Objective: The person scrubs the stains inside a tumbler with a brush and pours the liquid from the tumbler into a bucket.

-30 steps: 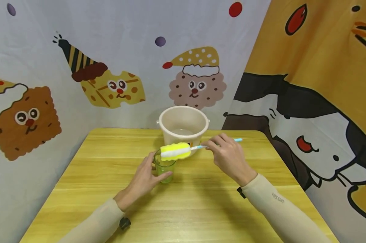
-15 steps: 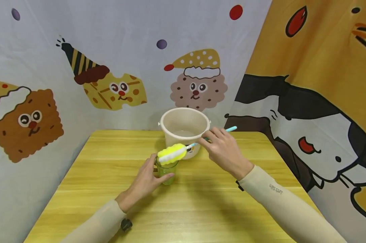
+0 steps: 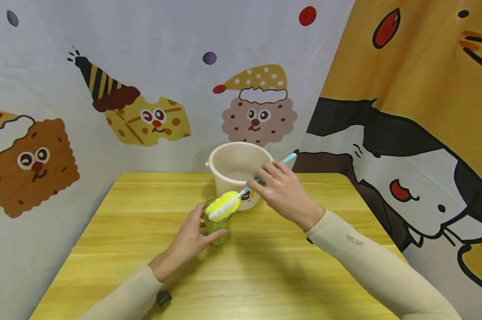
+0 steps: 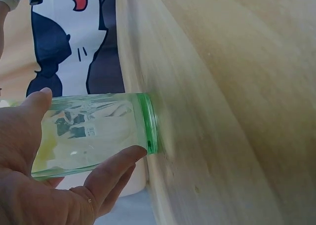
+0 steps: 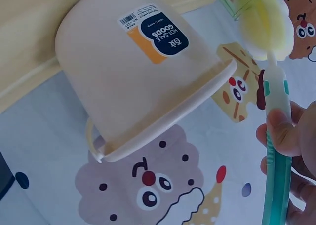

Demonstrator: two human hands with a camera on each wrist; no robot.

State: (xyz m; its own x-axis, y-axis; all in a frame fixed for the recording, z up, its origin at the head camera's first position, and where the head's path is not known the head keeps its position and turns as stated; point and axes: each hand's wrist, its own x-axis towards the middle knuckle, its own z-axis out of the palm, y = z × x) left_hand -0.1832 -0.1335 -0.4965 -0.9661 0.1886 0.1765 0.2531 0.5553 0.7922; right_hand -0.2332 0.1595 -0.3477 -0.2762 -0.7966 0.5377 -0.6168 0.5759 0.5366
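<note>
A clear green glass cup (image 3: 218, 231) stands upright on the table, and my left hand (image 3: 190, 238) holds it round its side. In the left wrist view the thumb and fingers lie along opposite sides of the cup (image 4: 98, 133). My right hand (image 3: 283, 191) grips the blue-green handle (image 5: 278, 185) of a sponge cup brush. Its yellow and white sponge head (image 3: 223, 206) tilts down into the cup's mouth, the lower end inside the rim and the upper part above it. The right wrist view shows the thumb pressed on the handle below the sponge head (image 5: 264, 25).
A cream plastic bucket (image 3: 221, 178) with a label on its side stands at the table's back edge, just behind the cup and brush. The wooden table (image 3: 233, 284) reaches toward me. Cartoon-printed cloth (image 3: 165, 44) hangs behind and to the right.
My right hand has moved left and the brush has tilted steeper, its handle end rising. The sponge head has gone from over the cup's rim into its mouth. My left hand stays on the cup.
</note>
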